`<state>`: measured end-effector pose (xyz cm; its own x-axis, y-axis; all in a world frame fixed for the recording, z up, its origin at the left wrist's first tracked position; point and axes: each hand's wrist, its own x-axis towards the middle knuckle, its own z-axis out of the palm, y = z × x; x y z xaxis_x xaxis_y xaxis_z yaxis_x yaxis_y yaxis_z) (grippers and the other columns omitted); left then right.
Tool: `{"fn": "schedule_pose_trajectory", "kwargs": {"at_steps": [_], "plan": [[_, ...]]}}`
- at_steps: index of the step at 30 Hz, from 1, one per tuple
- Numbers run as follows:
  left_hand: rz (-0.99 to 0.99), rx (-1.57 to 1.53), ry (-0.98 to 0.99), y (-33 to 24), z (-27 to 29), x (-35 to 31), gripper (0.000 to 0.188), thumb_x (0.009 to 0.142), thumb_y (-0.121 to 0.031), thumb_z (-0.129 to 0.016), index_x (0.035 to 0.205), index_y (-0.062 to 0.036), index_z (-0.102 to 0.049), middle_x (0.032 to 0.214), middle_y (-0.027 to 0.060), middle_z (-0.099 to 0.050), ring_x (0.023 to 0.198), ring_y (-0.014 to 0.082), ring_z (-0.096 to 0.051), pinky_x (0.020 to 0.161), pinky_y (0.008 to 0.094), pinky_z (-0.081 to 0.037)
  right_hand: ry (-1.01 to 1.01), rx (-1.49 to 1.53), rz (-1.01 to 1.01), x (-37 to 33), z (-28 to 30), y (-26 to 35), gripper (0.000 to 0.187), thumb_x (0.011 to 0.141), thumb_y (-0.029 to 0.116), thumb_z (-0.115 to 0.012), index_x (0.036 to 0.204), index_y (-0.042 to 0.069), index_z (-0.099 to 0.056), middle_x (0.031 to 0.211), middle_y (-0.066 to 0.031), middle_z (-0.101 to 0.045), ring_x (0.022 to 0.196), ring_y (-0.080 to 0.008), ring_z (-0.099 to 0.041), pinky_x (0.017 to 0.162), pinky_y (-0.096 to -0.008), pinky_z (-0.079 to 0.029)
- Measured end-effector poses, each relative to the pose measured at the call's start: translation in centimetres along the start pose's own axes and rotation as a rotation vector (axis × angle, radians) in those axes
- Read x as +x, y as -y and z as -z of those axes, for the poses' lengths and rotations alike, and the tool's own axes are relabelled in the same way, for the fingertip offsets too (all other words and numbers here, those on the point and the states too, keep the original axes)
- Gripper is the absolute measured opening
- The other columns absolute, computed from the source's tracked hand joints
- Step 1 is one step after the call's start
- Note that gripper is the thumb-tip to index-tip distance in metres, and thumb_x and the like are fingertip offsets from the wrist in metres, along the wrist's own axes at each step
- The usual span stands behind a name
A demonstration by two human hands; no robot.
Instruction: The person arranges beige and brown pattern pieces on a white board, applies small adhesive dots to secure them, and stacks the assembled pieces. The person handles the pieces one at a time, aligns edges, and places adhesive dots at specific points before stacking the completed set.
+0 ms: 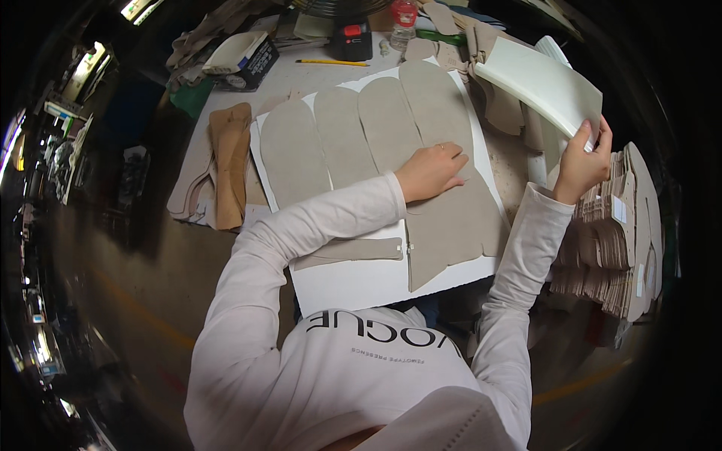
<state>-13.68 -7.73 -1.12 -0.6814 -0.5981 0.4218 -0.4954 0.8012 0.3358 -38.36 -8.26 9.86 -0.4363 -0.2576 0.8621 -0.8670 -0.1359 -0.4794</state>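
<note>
Flat grey cut pieces, like leather or fabric panels, lie side by side on a large white sheet in front of me. My left hand rests palm down on the large grey piece at the right, thumb apart from the loosely bent fingers, with nothing seen in it. Off to the right, my right hand is closed on the near corner of a curled, glossy white sheet, raised above the table's right side. The sheet hides part of what is behind it.
Stacked cut pieces stand at the right. Brown pieces lie at the table's left edge. At the back are a dark box, a yellow pencil, a black and red device and a red-topped bottle.
</note>
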Motion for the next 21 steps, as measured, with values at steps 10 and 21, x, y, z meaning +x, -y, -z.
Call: {"fn": "schedule_pose_trajectory", "kwargs": {"at_steps": [10,21], "plan": [[0.068,-0.214,-0.081,-0.5,-1.0,1.8,0.017,0.088,-0.016,-0.062,0.102,-0.0064,-0.065,0.090,0.0121,-0.069,0.081,0.0324,-0.066,0.072,0.0420,-0.053,0.104,0.024,-0.096,-0.8,1.3,0.2,0.029,0.087,0.018,-0.065,0.113,0.005,-0.069,0.101,-0.0141,-0.073,0.092,-0.0263,-0.071,0.083,-0.0360,-0.053],[-0.095,-0.683,0.716,-5.9,12.9,-11.1,0.052,0.096,-0.032,-0.059,0.134,0.0016,-0.049,0.120,0.0207,-0.062,0.103,0.0364,-0.062,0.091,0.0390,-0.050,0.426,0.743,-0.476,-3.3,1.6,0.7,0.031,0.093,0.009,-0.065,0.118,-0.008,-0.060,0.106,-0.0109,-0.067,0.093,-0.0129,-0.062,0.084,-0.0254,-0.048]]}}
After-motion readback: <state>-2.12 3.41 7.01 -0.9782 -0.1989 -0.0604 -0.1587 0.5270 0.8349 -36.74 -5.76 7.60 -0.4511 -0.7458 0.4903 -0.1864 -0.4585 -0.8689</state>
